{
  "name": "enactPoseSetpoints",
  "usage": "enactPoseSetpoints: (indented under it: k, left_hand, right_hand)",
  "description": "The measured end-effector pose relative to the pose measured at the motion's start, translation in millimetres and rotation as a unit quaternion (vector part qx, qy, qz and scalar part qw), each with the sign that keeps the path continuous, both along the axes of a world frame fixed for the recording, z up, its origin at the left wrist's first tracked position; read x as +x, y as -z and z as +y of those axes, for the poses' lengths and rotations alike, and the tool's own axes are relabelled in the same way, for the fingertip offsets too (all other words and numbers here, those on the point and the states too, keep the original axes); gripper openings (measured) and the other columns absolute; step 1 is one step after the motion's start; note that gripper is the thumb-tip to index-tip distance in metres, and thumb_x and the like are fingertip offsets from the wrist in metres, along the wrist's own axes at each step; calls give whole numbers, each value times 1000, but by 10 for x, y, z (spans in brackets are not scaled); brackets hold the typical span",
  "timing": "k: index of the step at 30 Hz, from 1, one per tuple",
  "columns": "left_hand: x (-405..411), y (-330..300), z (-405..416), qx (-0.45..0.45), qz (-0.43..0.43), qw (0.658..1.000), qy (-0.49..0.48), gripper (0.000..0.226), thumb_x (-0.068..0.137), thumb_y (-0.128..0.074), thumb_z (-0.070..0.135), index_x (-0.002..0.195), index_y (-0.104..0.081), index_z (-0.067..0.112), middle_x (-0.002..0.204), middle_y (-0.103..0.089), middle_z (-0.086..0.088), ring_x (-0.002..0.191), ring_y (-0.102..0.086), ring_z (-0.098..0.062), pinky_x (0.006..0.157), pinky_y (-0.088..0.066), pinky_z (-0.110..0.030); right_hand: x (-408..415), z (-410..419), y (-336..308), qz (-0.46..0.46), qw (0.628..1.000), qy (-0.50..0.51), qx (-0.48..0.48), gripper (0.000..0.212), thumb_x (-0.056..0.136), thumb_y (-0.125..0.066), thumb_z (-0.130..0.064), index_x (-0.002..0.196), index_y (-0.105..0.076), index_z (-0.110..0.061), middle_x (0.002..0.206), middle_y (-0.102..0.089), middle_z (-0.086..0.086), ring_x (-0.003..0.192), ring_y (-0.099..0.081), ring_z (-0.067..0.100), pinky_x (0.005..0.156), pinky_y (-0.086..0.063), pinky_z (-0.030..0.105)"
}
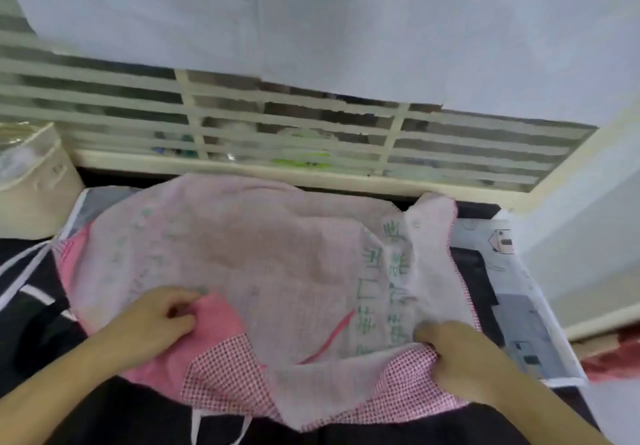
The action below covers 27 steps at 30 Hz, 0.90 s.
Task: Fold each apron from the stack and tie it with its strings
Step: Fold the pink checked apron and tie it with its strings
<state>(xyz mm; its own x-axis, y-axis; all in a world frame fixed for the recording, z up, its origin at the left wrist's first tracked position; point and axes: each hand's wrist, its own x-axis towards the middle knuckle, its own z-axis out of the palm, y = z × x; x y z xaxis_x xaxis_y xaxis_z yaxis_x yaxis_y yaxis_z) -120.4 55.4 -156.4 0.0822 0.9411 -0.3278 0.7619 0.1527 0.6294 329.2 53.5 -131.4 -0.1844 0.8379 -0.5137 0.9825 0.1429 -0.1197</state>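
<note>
A pink apron (249,257) lies spread inside out over the work surface, its pale reverse side up with faint green print showing through. Red-and-white checked trim (221,372) edges its near side, and a white string loop (221,427) hangs off the front. My left hand (156,320) pinches a solid pink fold of the apron at the near left. My right hand (460,358) grips the cloth at the near right, by the checked trim. The apron's right edge (433,237) is folded up and over.
A cream fabric bin (31,181) stands at the back left. Dark cloth with white strings (31,289) lies at the left. A printed sheet (512,292) covers the surface to the right. A barred window grille (294,126) runs along the back.
</note>
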Motion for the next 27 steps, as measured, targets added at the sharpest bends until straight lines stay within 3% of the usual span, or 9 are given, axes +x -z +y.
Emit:
enactPoseSetpoints:
  k: [2, 4, 8, 11, 14, 18, 22, 24, 27]
  left_hand:
    - [33, 212, -35, 70, -17, 996, -54, 21, 75, -69, 34, 86, -74, 52, 92, -71, 31, 95, -64, 4, 91, -48, -29]
    - [28, 358, -64, 114, -18, 990, -76, 43, 64, -54, 51, 99, -78, 44, 92, -75, 28, 92, -68, -1, 89, -51, -36]
    - [55, 566, -103, 231, -37, 966, -108, 15, 88, -67, 10, 81, -75, 19, 72, -72, 5, 71, -66, -7, 71, -48, -17]
    - [132, 563, -249, 290, -36, 946, -141, 18, 90, -63, 0, 80, -69, 15, 69, -69, 0, 69, -64, -8, 75, -50, -27]
    - [149, 368, -555, 306, -51, 934, -179, 16, 90, -63, 1, 75, -64, 8, 72, -65, -12, 78, -63, -36, 77, -48, -42]
    - [129, -76, -1037, 315, -106, 925, -184, 30, 91, -59, 1, 71, -69, 20, 65, -60, 5, 76, -56, -23, 70, -37, -35]
    - [79, -368, -1484, 253, -144, 944, -155, 31, 88, -64, 6, 69, -72, 29, 75, -65, -6, 80, -60, -26, 74, -40, -38]
    - [23, -468, -1653, 209, -139, 961, -118, 7, 73, -67, 18, 74, -74, 16, 74, -66, -7, 79, -60, -25, 75, -40, -38]
    - [-114, -532, -1739, 101, -74, 990, -58, 29, 57, -61, 22, 80, -74, 10, 74, -64, -3, 73, -58, -21, 65, -38, -38]
  right_hand:
    - [-41, -35, 336, -17, 996, 10, 92, 26, 66, -53, -23, 80, -52, -45, 75, -59, -15, 82, -66, 18, 65, -43, 29]
    - [35, -148, 585, 31, 976, 30, 211, 28, 59, -55, -27, 80, -58, -44, 68, -63, -13, 67, -63, 19, 56, -42, 31]
    - [106, -238, 904, 82, 936, 11, 343, 23, 62, -48, -27, 80, -61, -32, 66, -64, -10, 60, -58, 20, 51, -44, 32]
    - [60, -308, 826, 110, 937, 36, 330, 18, 70, -47, -28, 82, -60, -30, 73, -66, -9, 70, -61, 23, 58, -46, 35]
    - [103, -556, 596, 120, 933, 78, 329, 9, 78, -58, -21, 76, -50, -25, 68, -60, -6, 66, -57, 17, 54, -42, 36]
    - [250, -967, 219, 161, 914, 143, 343, 14, 80, -62, -10, 78, -53, -19, 65, -62, 0, 64, -59, 17, 56, -47, 37]
    - [478, -1409, -10, 262, 910, 143, 289, 17, 82, -64, 0, 73, -54, -9, 56, -60, 4, 53, -52, 15, 56, -40, 33]
    - [605, -1549, -130, 250, 930, 103, 249, 17, 82, -65, 2, 74, -54, -9, 61, -59, 1, 58, -52, 15, 61, -39, 34]
    - [792, -1592, -323, 182, 964, 52, 187, 13, 79, -70, -6, 86, -64, -16, 85, -68, -1, 79, -64, 13, 76, -48, 37]
